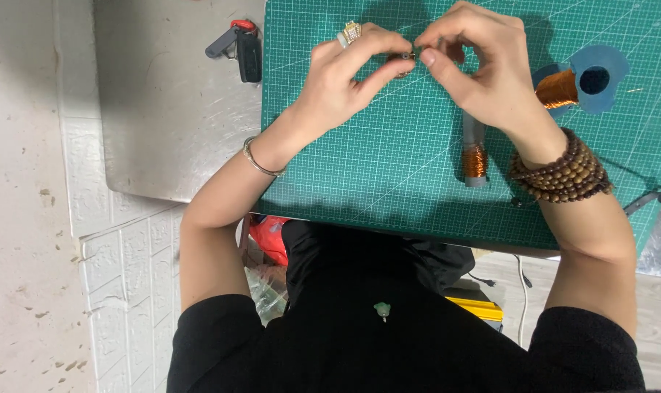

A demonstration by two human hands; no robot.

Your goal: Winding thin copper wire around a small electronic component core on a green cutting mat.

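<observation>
Both hands are raised a little over the green cutting mat (389, 160) and meet near its far edge. The left hand (345, 80) and the right hand (483, 69) have their fingers curled, and the thumb and forefinger tips of each are pinched together on one small dark part (405, 57), which is too small to identify. Under the right hand a grey tube wound with copper wire (475, 154) lies on the mat. Near the right wrist a blue spool of copper wire (582, 78) lies on its side. Beside the mat, on the metal table (163, 124), lies a black key fob with a red ring (242, 45).
</observation>
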